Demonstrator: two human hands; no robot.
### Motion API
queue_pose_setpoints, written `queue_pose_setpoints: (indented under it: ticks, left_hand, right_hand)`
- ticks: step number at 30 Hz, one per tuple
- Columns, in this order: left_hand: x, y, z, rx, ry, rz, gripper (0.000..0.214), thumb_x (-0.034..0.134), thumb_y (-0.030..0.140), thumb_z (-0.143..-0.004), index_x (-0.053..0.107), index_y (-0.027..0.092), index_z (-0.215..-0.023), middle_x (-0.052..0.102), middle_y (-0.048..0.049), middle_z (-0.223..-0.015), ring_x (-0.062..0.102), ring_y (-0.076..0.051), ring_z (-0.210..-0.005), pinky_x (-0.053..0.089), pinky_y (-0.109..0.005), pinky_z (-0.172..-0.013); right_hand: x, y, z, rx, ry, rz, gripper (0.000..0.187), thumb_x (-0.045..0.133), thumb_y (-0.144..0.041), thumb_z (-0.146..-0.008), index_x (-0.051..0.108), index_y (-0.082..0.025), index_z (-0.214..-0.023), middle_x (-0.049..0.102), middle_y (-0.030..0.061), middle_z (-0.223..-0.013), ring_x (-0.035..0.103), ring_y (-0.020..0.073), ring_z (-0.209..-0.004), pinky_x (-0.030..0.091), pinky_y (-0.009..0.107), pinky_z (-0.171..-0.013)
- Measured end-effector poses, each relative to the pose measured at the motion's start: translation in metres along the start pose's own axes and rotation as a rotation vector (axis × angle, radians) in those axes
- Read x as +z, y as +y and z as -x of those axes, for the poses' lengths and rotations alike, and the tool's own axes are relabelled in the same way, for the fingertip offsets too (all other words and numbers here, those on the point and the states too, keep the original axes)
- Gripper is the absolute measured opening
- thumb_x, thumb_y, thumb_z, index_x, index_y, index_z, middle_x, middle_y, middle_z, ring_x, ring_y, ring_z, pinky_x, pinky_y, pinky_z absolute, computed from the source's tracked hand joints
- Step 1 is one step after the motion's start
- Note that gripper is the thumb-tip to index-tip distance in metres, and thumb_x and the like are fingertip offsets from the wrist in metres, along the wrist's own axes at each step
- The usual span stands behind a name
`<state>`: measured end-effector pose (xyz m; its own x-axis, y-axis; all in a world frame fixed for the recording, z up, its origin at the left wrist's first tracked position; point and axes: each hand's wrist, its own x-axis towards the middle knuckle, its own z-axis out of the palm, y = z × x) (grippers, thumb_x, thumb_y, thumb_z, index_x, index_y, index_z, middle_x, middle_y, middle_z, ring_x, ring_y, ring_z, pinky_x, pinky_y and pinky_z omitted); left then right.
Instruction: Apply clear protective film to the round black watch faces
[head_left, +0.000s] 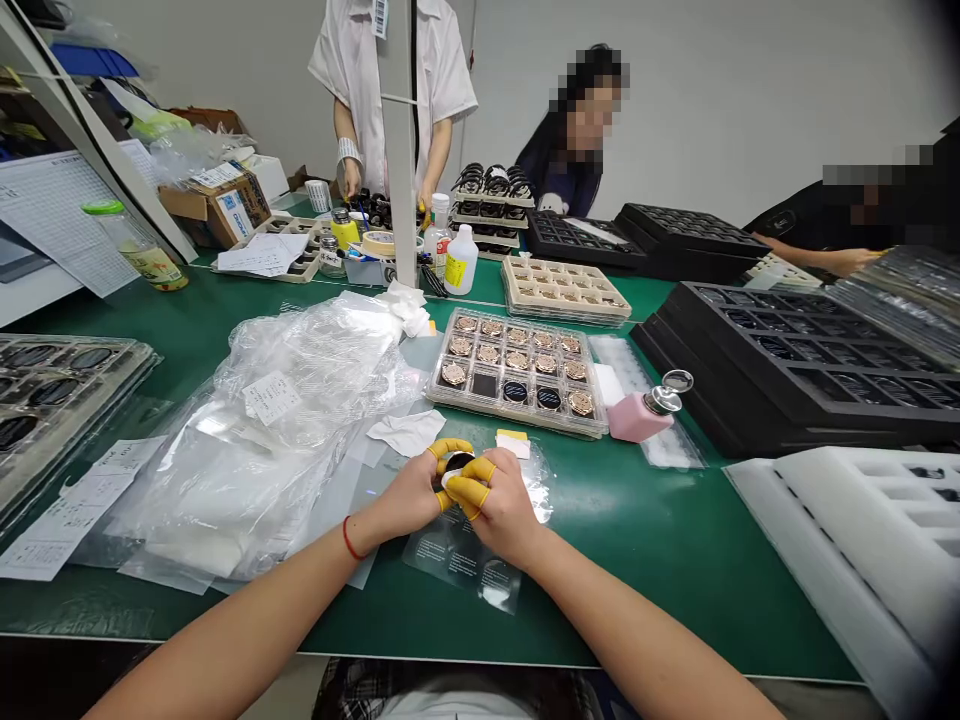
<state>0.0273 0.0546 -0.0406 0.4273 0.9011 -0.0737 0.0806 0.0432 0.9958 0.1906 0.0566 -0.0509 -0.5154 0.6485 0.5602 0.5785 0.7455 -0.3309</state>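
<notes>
My left hand (405, 495), with yellow finger cots and a red cord at the wrist, is closed on a small round black disc (459, 462). My right hand (508, 510), also in yellow finger cots, pinches a bit of white wipe (448, 481) against the disc. Under both hands lies a clear plastic sheet (457, 560) with white print. Just beyond them is a clear tray (517, 408) of round pieces, mostly rose-gold patterned, a few dark; one pocket shows a plain dark square. A crumpled white tissue (409, 432) lies beside my left hand.
A pink pump bottle (641, 415) stands right of the tray. Clear plastic bags (292, 400) cover the left, near another tray (67, 380). Black foam trays (795, 370) and white foam (862, 540) line the right. A post (401, 150) rises at the back; several people work beyond.
</notes>
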Motion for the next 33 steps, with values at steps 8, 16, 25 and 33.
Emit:
queue_pose_setpoints:
  ticks: [8,16,25,33]
  left_hand:
    - [0.0,-0.004,-0.001,0.008,0.076,0.077,0.047,0.065,0.021,-0.072,0.044,0.02,-0.115,0.059,-0.0022,-0.092,0.058,-0.016,-0.082,0.047,-0.028,-0.074]
    - [0.004,-0.003,0.0,0.016,0.034,-0.023,0.042,0.066,0.025,-0.073,0.048,0.02,-0.11,0.061,-0.003,-0.091,0.06,-0.018,-0.08,0.049,-0.029,-0.072]
    - [0.001,-0.008,-0.001,0.152,0.169,0.025,0.044,0.057,0.028,-0.082,0.037,0.021,-0.12,0.049,-0.0111,-0.127,0.049,-0.024,-0.119,0.039,-0.039,-0.102]
    - [0.004,-0.014,0.0,0.257,0.111,-0.047,0.041,0.054,0.025,-0.084,0.038,0.023,-0.122,0.04,-0.0105,-0.134,0.041,-0.024,-0.125,0.039,-0.041,-0.103]
  right_hand:
    - [0.001,0.006,0.0,-0.017,0.05,0.064,0.018,0.044,-0.021,-0.088,0.062,-0.024,-0.09,0.059,0.0048,-0.078,0.045,0.0187,-0.077,0.032,0.034,-0.073]
    - [0.0,0.021,-0.008,0.137,0.068,0.109,0.017,0.045,-0.024,-0.088,0.062,-0.021,-0.091,0.063,0.0057,-0.082,0.048,0.0206,-0.083,0.034,0.036,-0.081]
    - [-0.02,0.021,-0.006,0.606,-0.098,-0.235,0.018,0.047,-0.025,-0.084,0.06,-0.021,-0.096,0.062,0.0058,-0.098,0.053,0.0204,-0.093,0.041,0.035,-0.081]
    - [-0.018,0.013,-0.01,0.735,-0.134,-0.531,0.01,0.052,-0.026,-0.077,0.061,-0.02,-0.079,0.062,0.003,-0.087,0.054,0.0192,-0.087,0.041,0.034,-0.079]
